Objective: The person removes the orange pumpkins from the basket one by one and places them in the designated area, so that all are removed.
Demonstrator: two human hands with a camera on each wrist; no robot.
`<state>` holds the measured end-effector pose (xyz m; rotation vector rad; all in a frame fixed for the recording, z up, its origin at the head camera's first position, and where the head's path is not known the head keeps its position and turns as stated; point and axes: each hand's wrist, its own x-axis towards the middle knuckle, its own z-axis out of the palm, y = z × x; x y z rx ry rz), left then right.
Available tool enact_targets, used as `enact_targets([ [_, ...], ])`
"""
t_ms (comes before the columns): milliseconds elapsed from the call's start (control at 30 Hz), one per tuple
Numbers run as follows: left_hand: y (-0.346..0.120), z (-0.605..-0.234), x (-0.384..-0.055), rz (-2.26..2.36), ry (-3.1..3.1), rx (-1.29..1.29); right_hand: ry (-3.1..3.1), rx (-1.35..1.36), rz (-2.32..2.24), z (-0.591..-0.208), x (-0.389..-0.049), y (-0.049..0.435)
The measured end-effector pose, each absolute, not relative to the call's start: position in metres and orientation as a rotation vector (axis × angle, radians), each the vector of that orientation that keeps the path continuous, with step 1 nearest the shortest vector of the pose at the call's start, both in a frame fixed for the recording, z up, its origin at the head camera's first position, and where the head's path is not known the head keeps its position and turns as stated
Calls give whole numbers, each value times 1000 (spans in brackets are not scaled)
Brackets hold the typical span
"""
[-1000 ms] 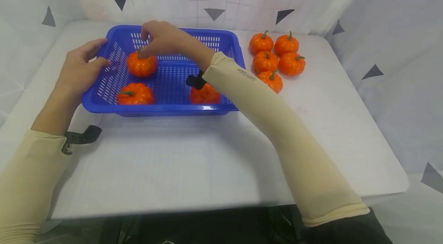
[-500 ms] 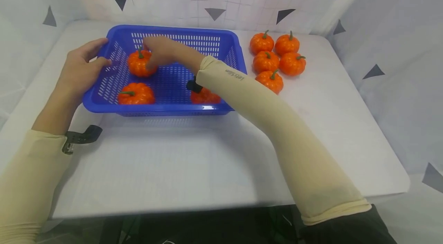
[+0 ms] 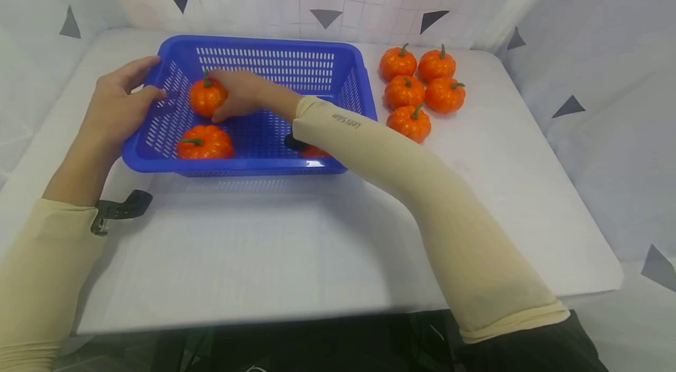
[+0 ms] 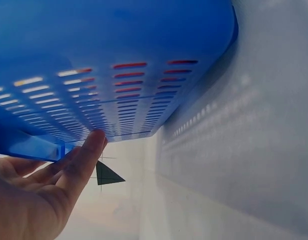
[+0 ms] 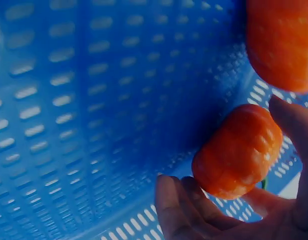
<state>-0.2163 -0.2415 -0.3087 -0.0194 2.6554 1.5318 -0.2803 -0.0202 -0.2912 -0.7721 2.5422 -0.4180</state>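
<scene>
A blue slatted plastic basket (image 3: 264,165) stands on the white table. At its left end my left hand (image 3: 118,103) grips the rim; in the left wrist view the fingers of that hand (image 4: 51,195) lie against the outer wall. Inside, at the back left, is a small orange pumpkin (image 3: 205,98) with a green stem. My right hand (image 3: 244,93) holds it from the right, thumb on one side and fingers on the other, as the pumpkin (image 5: 239,152) shows in the right wrist view. Another pumpkin (image 3: 206,143) lies front left. My right wrist partly hides a third pumpkin (image 3: 315,152).
Several more orange pumpkins (image 3: 405,92) stand grouped on the table, right of the basket. White sheeting with dark triangles (image 3: 325,17) rises behind and beside the table (image 3: 274,254). A black wrist strap (image 3: 124,206) sticks out from my left forearm.
My right hand has come down from above the back-left pumpkin's stem to its right side. The pumpkin has shifted slightly left. My left hand stays on the rim.
</scene>
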Motion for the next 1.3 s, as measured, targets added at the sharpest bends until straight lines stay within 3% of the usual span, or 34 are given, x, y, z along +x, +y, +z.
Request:
enact_targets([
  [800, -238, -313, -214, 1540, 2684, -3, 2562, -739, -468, -294, -273, -15],
  [1300, -239, -314, -214, 1589, 2665, 2, 2562, -629, -566, -273, -276, -3],
])
